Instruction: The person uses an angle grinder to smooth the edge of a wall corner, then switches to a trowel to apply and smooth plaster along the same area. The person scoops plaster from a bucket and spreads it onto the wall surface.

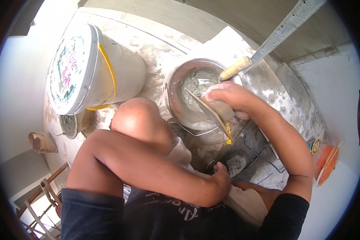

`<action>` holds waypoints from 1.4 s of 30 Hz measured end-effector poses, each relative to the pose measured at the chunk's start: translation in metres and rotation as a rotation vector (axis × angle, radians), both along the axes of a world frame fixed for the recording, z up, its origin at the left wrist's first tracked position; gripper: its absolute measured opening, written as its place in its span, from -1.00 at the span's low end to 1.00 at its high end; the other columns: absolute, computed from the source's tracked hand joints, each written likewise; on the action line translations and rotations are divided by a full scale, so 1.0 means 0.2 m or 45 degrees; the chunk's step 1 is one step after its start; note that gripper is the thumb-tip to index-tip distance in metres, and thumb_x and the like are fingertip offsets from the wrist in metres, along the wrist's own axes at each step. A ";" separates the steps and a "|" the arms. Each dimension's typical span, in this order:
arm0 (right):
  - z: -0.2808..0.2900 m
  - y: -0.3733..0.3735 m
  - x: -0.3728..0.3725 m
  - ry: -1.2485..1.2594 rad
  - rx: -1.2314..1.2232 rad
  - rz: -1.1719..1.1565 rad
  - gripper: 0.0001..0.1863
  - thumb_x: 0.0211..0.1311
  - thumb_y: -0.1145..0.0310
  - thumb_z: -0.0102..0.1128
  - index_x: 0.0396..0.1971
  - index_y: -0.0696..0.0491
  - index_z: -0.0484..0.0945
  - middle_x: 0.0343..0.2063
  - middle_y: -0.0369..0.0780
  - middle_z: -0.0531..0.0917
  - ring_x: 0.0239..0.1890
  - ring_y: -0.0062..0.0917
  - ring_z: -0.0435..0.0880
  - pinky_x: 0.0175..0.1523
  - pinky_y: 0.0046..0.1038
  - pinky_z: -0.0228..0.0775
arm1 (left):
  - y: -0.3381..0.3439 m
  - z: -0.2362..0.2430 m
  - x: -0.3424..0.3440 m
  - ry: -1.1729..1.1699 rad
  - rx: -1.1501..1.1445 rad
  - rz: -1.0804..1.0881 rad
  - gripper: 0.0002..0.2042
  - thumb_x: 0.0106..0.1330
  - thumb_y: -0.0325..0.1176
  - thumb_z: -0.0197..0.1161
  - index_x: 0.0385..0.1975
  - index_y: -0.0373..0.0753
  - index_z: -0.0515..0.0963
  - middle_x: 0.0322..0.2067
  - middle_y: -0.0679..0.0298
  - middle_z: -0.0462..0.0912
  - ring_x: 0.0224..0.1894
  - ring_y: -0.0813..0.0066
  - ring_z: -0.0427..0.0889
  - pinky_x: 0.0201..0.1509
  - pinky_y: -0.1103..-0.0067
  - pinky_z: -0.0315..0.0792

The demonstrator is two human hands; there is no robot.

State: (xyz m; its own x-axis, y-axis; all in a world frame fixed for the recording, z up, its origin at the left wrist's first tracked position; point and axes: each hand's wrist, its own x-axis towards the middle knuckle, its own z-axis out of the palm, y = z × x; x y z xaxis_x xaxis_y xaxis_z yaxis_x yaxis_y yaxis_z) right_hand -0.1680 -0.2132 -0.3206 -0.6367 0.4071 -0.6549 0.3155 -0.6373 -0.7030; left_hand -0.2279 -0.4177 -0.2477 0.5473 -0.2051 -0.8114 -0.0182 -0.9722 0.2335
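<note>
My right hand [232, 98] grips a thin, flat tan plate [213, 113], tilted over a round bucket [175, 86]. Its kind is not plain, and one long edge of it faces me. Wet grey mortar [198, 82] fills the lower part of this bucket. My left hand [219, 186] rests low by my lap with its fingers curled in, the thumb on top. What it may hold is hidden. Across the bucket's far right rim lies the wooden handle [236, 68] of a tool with a long metal blade [282, 34].
A large white lidded bucket [124, 66] with a yellow handle stands to the left. Behind it sits a small container of grey mix [69, 126]. A sandal [236, 163] is on my foot, near a small yellow packet [228, 132]. An orange disc-shaped object [326, 162] is at the right.
</note>
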 end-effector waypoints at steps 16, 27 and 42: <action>-0.52 0.34 -0.36 -0.170 -0.525 -0.141 -0.82 0.36 0.48 -0.03 -0.49 0.06 0.44 -0.70 -0.29 0.39 -0.79 -0.61 0.28 -0.69 -0.44 0.11 | -0.04 -0.10 -0.05 -0.078 -0.026 0.143 -0.31 0.17 0.09 0.31 0.17 -0.36 0.60 0.15 -0.09 0.61 0.19 -0.06 0.60 0.31 -0.06 0.37; -0.54 0.32 -0.28 -0.120 -0.484 0.005 -0.84 0.31 0.40 0.16 -0.47 0.10 0.58 -0.63 -0.23 0.57 -0.77 -0.57 0.44 -0.71 -0.42 0.22 | -0.39 -0.46 0.26 0.440 0.404 -0.011 -0.30 0.21 0.10 0.25 0.23 -0.32 0.55 0.20 -0.06 0.58 0.23 0.00 0.56 0.36 -0.04 0.31; 0.33 0.02 1.20 -1.613 1.665 -0.100 -0.50 0.31 0.28 0.18 0.25 -0.05 0.43 0.04 -0.04 0.59 -0.09 -0.14 0.70 -0.05 -0.14 0.59 | 0.12 -0.02 -0.13 -0.433 -0.208 0.504 -0.70 0.37 -0.30 0.16 -0.11 -0.37 0.73 -0.12 -0.06 0.76 -0.01 -0.04 0.74 0.20 0.00 0.49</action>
